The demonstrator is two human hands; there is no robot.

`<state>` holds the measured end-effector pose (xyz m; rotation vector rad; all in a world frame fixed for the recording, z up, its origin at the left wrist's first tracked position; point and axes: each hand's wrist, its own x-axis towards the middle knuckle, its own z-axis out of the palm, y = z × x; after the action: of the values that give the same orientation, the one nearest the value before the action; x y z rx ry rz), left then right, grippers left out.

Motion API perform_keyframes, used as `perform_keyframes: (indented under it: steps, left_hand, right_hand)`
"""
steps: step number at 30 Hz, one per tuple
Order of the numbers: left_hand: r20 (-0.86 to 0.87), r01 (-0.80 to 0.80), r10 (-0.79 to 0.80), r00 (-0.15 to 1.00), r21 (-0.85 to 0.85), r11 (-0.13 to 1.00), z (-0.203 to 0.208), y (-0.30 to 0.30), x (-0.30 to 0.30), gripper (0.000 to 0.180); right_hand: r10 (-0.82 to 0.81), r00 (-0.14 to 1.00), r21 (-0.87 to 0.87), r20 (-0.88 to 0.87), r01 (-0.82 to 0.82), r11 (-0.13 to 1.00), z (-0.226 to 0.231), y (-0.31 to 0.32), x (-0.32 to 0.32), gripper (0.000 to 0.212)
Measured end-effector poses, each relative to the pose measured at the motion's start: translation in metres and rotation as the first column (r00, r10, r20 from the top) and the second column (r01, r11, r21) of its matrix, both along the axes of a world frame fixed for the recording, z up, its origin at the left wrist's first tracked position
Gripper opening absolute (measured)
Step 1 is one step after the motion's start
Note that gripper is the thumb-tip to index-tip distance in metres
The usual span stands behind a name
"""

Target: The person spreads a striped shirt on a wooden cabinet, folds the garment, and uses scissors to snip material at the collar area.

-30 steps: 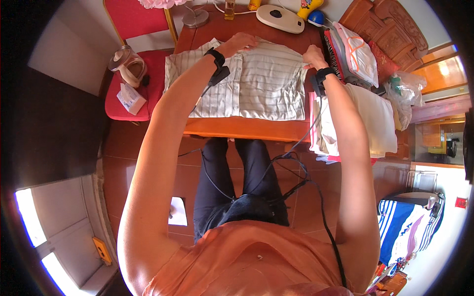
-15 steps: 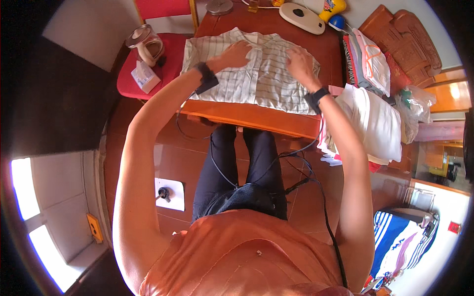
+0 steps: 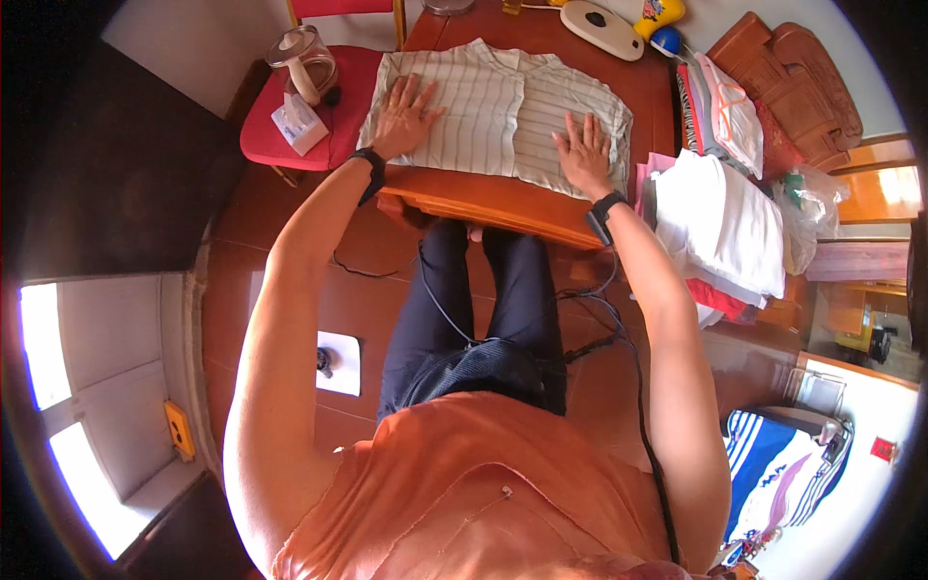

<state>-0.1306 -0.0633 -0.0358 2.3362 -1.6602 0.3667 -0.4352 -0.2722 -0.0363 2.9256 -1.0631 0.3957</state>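
A white shirt with thin dark stripes (image 3: 503, 111) lies folded flat on a brown wooden table (image 3: 483, 198). My left hand (image 3: 404, 116) rests palm down on the shirt's left part, fingers spread. My right hand (image 3: 583, 153) lies flat on the shirt's right part near the table's front edge, fingers apart. Neither hand holds anything. A black band sits on each wrist.
A stack of folded clothes (image 3: 720, 222) stands to the right of the table. A red stool (image 3: 309, 116) at the left carries a glass kettle (image 3: 302, 60) and a small box. A white iron (image 3: 604, 17) lies at the table's far edge. Cables hang below the table.
Both hands have slid toward me over the shirt, from its far part to its near part, the left hand moving out to the left side. The shirt lies flatter.
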Motion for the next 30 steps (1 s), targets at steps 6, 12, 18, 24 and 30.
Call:
perform_keyframes:
  steps: [6, 12, 18, 24, 30]
  left_hand:
    - [0.015, -0.098, 0.098, 0.995, -0.007, 0.995, -0.005, 0.005, 0.007, 0.064]
    - [-0.105, -0.104, 0.128, 0.986, 0.205, 0.973, -0.003, -0.003, 0.015, 0.076]
    - [-0.374, -0.031, 0.173, 0.911, 0.356, 0.934, -0.013, -0.037, 0.048, 0.073]
    - [-0.633, -0.021, 0.232, 0.739, 0.322, 0.946, 0.034, -0.09, -0.069, 0.072]
    - [-0.46, -0.132, 0.288, 0.84, 0.341, 0.931, -0.013, 0.001, -0.032, 0.072]
  right_hand:
    - [-0.04, 0.996, 0.132, -0.079, 0.05, 0.99, 0.004, -0.02, -0.027, 0.069]
    - [-0.095, 0.978, 0.21, -0.183, 0.134, 0.968, 0.009, -0.024, -0.033, 0.072]
    - [-0.201, 0.885, 0.366, -0.42, 0.368, 0.855, 0.031, -0.035, 0.012, 0.075]
    - [-0.321, 0.943, 0.398, 0.085, 0.263, 0.879, 0.006, -0.037, 0.004, 0.068]
    - [-0.114, 0.968, 0.272, -0.225, 0.175, 0.946, 0.02, 0.053, 0.032, 0.077]
